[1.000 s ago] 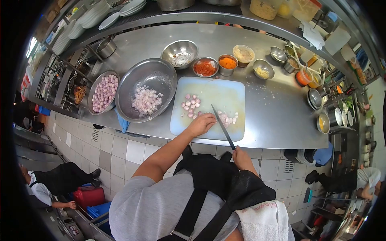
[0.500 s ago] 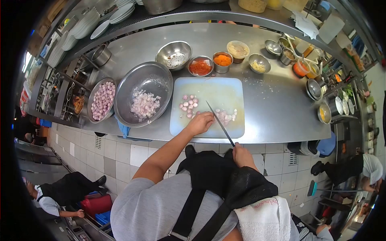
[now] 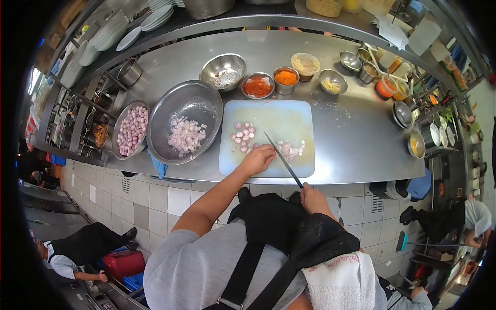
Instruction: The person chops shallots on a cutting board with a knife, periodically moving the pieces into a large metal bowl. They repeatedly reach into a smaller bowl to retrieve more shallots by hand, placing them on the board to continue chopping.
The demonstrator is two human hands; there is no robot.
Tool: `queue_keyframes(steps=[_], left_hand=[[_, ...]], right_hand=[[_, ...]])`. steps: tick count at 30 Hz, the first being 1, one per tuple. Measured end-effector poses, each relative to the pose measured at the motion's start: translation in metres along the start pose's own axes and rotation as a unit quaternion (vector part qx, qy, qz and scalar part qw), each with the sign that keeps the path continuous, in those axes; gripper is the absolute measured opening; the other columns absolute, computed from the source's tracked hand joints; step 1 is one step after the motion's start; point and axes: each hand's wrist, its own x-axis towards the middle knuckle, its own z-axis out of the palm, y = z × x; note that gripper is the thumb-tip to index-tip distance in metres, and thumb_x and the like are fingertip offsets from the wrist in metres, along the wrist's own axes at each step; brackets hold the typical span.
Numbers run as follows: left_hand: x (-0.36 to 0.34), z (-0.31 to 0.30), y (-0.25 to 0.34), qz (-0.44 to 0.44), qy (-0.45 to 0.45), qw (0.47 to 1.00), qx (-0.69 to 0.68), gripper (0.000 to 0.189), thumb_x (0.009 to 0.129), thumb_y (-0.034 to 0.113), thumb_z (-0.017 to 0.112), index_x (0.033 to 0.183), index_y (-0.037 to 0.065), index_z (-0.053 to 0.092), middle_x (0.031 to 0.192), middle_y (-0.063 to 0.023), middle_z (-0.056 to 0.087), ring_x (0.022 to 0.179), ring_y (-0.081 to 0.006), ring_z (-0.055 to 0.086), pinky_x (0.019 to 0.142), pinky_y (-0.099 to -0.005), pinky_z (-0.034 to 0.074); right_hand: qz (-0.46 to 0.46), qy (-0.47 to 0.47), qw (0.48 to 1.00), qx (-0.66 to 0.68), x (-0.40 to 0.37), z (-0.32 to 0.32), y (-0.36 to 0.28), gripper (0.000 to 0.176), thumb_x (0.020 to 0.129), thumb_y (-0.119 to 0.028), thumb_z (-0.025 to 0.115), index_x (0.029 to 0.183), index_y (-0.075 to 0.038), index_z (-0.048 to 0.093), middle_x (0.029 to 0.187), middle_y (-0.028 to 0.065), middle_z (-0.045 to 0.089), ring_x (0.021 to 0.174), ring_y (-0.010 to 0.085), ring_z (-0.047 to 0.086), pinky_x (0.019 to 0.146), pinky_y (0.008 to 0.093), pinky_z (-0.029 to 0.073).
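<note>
My right hand is wrapped round the handle of a knife, whose blade slants up and left over the white cutting board. Beside the blade, my left hand is closed with its fingertips down on the board; what it holds is hidden under the fingers. Whole peeled shallots sit on the board's left part, above my left hand. Cut shallot pieces lie right of the blade. Left of the board, a large metal bowl holds chopped shallots.
A bowl of whole shallots stands at the far left. Behind the board are an empty-looking metal bowl, red strips, an orange food tub and a yellow-filled bowl. Other people are at both sides, away from the table.
Both hands and the knife stay in nearly the same place. The person at the lower left has shifted slightly.
</note>
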Motion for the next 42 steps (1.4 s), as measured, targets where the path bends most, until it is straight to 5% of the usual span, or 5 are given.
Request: queue_keyframes(steps=[11,17,19,22,42], left_hand=[[0.013,0.012,0.000,0.011,0.013,0.999,0.041,0.020,0.090,0.006,0.077,0.109,0.005,0.076,0.113,-0.0110,0.072,0.103,-0.0332,0.071,0.095,-0.0443,0.055],[0.014,0.002,0.022,-0.156,-0.047,0.985,0.063,0.021,0.089,0.010,0.080,0.109,0.006,0.076,0.111,-0.0109,0.071,0.109,-0.0314,0.068,0.091,-0.0433,0.055],[0.011,0.000,0.022,-0.030,0.057,0.997,0.047,0.017,0.090,0.008,0.078,0.106,0.005,0.076,0.109,-0.0107,0.072,0.107,-0.0314,0.069,0.089,-0.0426,0.056],[0.009,0.002,0.007,0.015,-0.021,0.999,0.035,0.014,0.090,0.003,0.076,0.104,0.003,0.076,0.110,-0.0111,0.072,0.107,-0.0318,0.069,0.090,-0.0420,0.057],[0.005,0.013,-0.011,0.024,0.013,1.000,0.000,0.016,0.086,-0.006,0.072,0.100,0.001,0.077,0.112,-0.0114,0.074,0.107,-0.0316,0.070,0.092,-0.0419,0.058]], right_hand=[[-0.052,0.019,0.993,0.099,0.028,0.026,0.037,0.030,0.108,-0.025,0.053,0.115,0.003,0.060,0.092,0.0343,0.071,0.088,0.0551,0.069,0.082,0.0643,0.052],[-0.002,0.001,0.998,0.057,0.024,0.034,0.029,0.029,0.108,-0.025,0.052,0.120,0.001,0.054,0.090,0.0338,0.072,0.086,0.0570,0.068,0.080,0.0669,0.052],[-0.001,0.011,0.999,0.048,0.018,0.029,0.024,0.029,0.109,-0.025,0.051,0.122,0.000,0.052,0.090,0.0332,0.072,0.085,0.0565,0.069,0.079,0.0677,0.052],[-0.012,0.016,0.999,0.030,0.011,0.023,0.018,0.028,0.109,-0.026,0.051,0.124,-0.002,0.049,0.089,0.0319,0.073,0.085,0.0553,0.069,0.079,0.0684,0.052],[-0.001,0.015,1.000,0.013,0.014,0.017,-0.002,0.027,0.106,-0.022,0.055,0.122,-0.001,0.058,0.090,0.0321,0.072,0.087,0.0546,0.069,0.079,0.0661,0.053]])
